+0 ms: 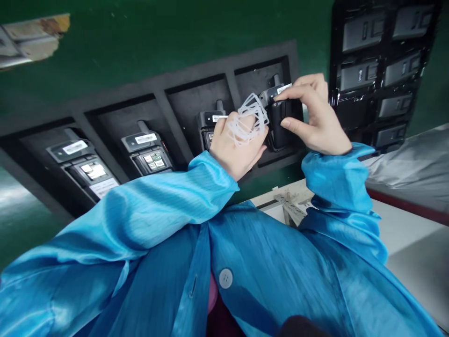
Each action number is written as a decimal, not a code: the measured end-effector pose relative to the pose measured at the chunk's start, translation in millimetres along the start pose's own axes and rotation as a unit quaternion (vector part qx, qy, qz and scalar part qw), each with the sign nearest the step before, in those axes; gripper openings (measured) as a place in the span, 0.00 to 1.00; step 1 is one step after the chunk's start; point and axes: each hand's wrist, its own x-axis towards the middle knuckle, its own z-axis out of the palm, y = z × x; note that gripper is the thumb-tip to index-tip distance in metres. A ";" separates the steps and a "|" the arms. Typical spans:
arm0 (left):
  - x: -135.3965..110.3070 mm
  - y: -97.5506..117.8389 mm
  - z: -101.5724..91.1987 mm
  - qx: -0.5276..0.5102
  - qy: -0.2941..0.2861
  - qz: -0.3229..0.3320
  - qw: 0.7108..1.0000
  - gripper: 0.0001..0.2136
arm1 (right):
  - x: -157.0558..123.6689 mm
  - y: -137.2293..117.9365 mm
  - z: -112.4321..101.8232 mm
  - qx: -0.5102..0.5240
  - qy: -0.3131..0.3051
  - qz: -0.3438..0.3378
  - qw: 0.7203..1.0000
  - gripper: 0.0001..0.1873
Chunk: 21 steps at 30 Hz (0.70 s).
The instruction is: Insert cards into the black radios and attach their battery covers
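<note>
My left hand [236, 147] is closed, with a tangled bundle of thin white rectangular rings [249, 122] looped over its fingers. Its fingertips are partly hidden beside a dark handheld radio [278, 124] lying back up in the rightmost tray compartment. My right hand [317, 114] grips that radio's right edge, index finger at the white label near the top and thumb lower on the side. Just left of my left hand, a second radio [208, 119] is partly covered by it. Two more radios [150, 152] [82, 161] show open backs with bright inner parts.
A black foam tray [159, 105] with separate compartments holds the radios on a green work surface [147, 32]. At the right, a black tray [382, 47] carries several grey battery-like blocks [365, 32]. A torn paper piece [35, 40] lies upper left; grey sheeting [417, 164] is at right.
</note>
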 end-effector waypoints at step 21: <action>1.3 5.5 5.1 0.013 0.005 -0.018 1.000 0.26 | -26.0 -15.6 38.3 -0.242 0.119 0.058 0.961 0.19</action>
